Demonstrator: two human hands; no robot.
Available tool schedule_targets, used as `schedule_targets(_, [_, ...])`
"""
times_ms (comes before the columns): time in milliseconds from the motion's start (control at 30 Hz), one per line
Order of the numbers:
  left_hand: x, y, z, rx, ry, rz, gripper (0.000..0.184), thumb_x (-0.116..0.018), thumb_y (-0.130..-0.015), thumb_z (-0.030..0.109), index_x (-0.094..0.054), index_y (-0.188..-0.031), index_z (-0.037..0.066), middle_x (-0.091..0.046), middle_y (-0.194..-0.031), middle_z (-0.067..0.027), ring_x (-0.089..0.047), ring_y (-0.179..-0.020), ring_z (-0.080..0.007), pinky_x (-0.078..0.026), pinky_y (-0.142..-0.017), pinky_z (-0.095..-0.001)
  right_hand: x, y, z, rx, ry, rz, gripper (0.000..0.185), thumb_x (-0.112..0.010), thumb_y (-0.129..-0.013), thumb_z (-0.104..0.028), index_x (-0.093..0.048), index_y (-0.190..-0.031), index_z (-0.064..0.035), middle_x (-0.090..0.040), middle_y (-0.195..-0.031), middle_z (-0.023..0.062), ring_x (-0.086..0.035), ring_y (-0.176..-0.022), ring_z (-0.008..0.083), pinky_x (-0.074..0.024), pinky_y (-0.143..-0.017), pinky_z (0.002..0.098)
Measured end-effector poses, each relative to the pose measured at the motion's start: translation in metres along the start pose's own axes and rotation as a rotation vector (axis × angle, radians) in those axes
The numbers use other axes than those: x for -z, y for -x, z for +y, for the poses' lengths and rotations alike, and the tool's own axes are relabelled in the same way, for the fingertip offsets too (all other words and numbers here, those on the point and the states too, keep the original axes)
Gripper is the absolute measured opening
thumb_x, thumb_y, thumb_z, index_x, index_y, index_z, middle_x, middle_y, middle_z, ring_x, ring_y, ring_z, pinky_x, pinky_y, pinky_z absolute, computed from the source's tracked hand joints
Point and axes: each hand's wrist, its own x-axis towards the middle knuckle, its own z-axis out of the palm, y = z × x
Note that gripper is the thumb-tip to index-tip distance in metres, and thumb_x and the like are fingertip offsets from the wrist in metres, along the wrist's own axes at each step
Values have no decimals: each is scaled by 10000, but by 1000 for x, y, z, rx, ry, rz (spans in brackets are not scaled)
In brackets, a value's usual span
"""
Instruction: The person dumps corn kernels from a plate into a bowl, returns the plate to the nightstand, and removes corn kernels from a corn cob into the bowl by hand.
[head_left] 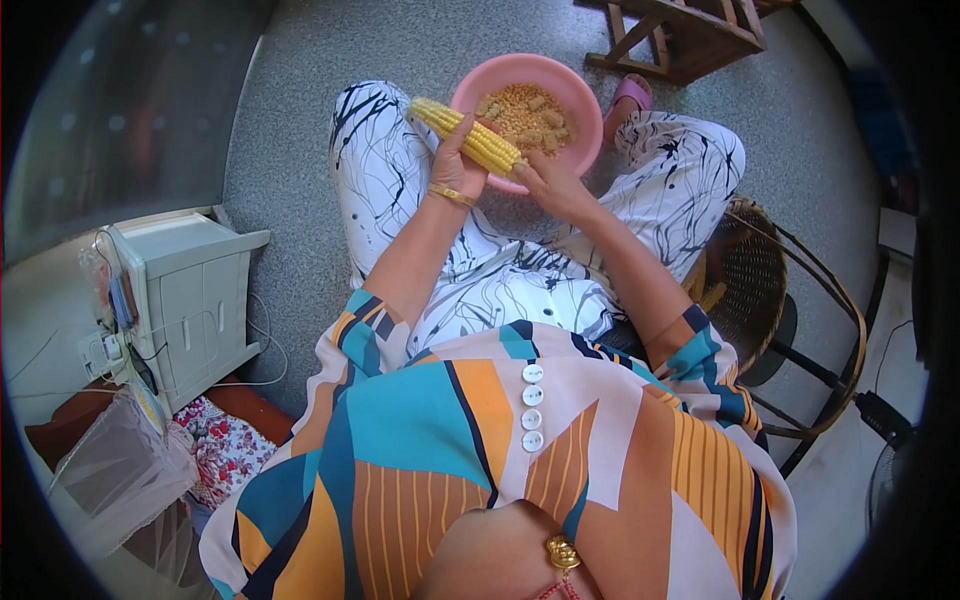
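A yellow ear of corn is held slantwise between my hands, partly over the left rim of a pink basin. My left hand wraps round the middle of the ear from below, with the thumb on top. At the ear's lower right end, my right hand presses its fingers on the tip. Inside the basin lie loose corn kernels and several pale broken pieces. The fingertips of my right hand are partly hidden against the ear.
A wooden stool stands beyond the basin at the upper right. To the right is a wicker basket with ears of corn in it, near a fan. A white cabinet stands at the left.
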Motion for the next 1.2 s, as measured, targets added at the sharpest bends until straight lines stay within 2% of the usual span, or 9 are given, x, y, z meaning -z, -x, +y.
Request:
schedule_targets(100, [0, 1, -1, -2, 7, -16, 292, -651, -742, 113, -507, -992, 68, -554, -867, -88, -532, -882, -236, -422, -869, -388, 6, 2, -14, -59, 48, -142, 395, -381, -846, -335, -528, -851, 32, -575, -787, 257, -557, -777, 406, -422, -680, 464])
schedule_targets(200, [-1, 2, 0, 29, 14, -43, 280, -646, -740, 94, -511, -984, 77, -554, -867, -88, -532, -881, -236, -424, -868, -384, 7, 4, -23, -46, 190, -75, 343, -397, -827, -287, -538, -833, 26, -566, -780, 265, -561, -740, 403, -430, -666, 470])
schedule_targets(400, [-1, 2, -2, 44, 11, -64, 276, -651, -733, 83, -508, -970, 85, -554, -860, -89, -532, -879, -235, -426, -866, -384, 11, 12, -36, 194, 440, -19, 283, -386, -798, -219, -519, -763, 27, -558, -732, 243, -560, -665, 382, -445, -605, 465])
schedule_targets(500, [-1, 3, -2, 52, 5, -66, 277, -655, -731, 85, -507, -965, 86, -554, -857, -88, -533, -877, -234, -427, -864, -384, 8, 11, -28, 224, 426, 2, 270, -386, -794, -216, -506, -736, 19, -545, -721, 233, -555, -655, 381, -445, -597, 460])
schedule_targets(600, [0, 3, -2, 48, -7, -70, 279, -659, -730, 89, -506, -964, 87, -554, -856, -87, -533, -876, -232, -429, -862, -384, 2, 8, -22, 151, 347, 56, 265, -393, -789, -227, -510, -745, 8, -545, -723, 230, -554, -651, 379, -444, -605, 460])
schedule_targets(700, [1, 2, -2, 42, -6, -60, 282, -662, -729, 96, -505, -963, 87, -552, -860, -85, -531, -878, -230, -430, -861, -384, 5, 8, -26, 139, 362, 27, 317, -370, -830, -268, -520, -776, 6, -561, -718, 229, -557, -664, 378, -433, -614, 461])
schedule_targets(900, [0, 2, 0, 26, 16, -43, 286, -664, -730, 107, -505, -967, 85, -548, -874, -83, -527, -889, -225, -431, -862, -385, -1, 3, -17, -140, -161, -53, 494, -313, -893, -422, -528, -826, 17, -567, -713, 226, -558, -692, 387, -409, -613, 447])
schedule_targets(1000, [0, 2, 0, 22, 15, -51, 286, -666, -731, 114, -505, -965, 83, -545, -882, -83, -525, -891, -225, -430, -866, -389, -4, 3, -12, 9, -9, 3, 497, -332, -888, -442, -532, -831, 9, -560, -706, 220, -557, -689, 384, -410, -613, 436])
schedule_targets(1200, [-2, 3, 1, 15, 38, -45, 280, -667, -732, 124, -505, -957, 85, -544, -882, -78, -524, -890, -227, -431, -867, -396, -2, 3, -13, 25, -65, -28, 457, -329, -898, -416, -507, -852, 3, -554, -717, 215, -556, -703, 376, -406, -618, 430])
